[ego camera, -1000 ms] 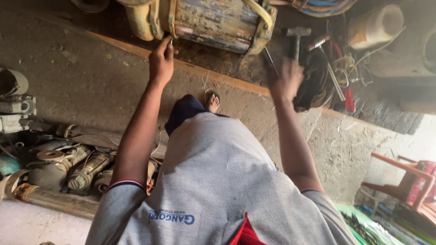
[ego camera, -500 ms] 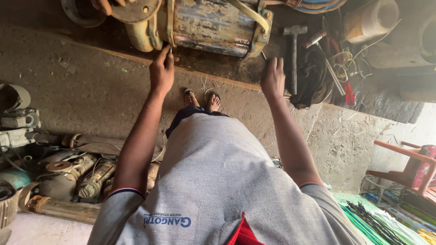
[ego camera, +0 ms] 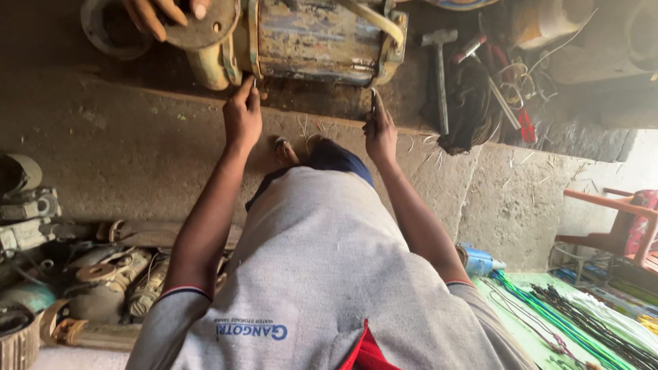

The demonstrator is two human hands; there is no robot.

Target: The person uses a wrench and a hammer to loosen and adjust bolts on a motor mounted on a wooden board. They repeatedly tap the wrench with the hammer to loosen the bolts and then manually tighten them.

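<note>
Rough grey concrete floor (ego camera: 116, 144) ran under everything, dusty and scattered with dry straw. Nearest the camera was the person's own grey shirt with striped sleeve cuffs (ego camera: 322, 274), filling the lower middle. At about eight o'clock a heap of rusty old motor parts and metal castings (ego camera: 89, 274) lay along the floor, and at four o'clock bundles of green and black cords (ego camera: 569, 308) lay on a green sheet, with a small blue tool (ego camera: 480, 260) just above them.

Further out, both arms reached up toward twelve o'clock. The left hand (ego camera: 242, 118) was curled nearly closed, its fingertips pinched at the lower left rim of the worn blue-grey cylindrical metal motor body (ego camera: 315, 41); what it pinched was too small to tell. The right hand (ego camera: 379, 131) was closed around a thin dark metal tool (ego camera: 373, 99), whose tip met the motor's lower right rim.

The motor lay on its side at twelve o'clock, on a dark strip beyond a wooden edge. At eleven o'clock another person's hand (ego camera: 161, 12) rested on a round rusty end flange (ego camera: 205, 24). At one o'clock a steel-headed hammer (ego camera: 439, 68) lay beside a tangle of wires and red-handled tools (ego camera: 500, 89). At three o'clock stood an orange wooden chair (ego camera: 610, 219).
</note>
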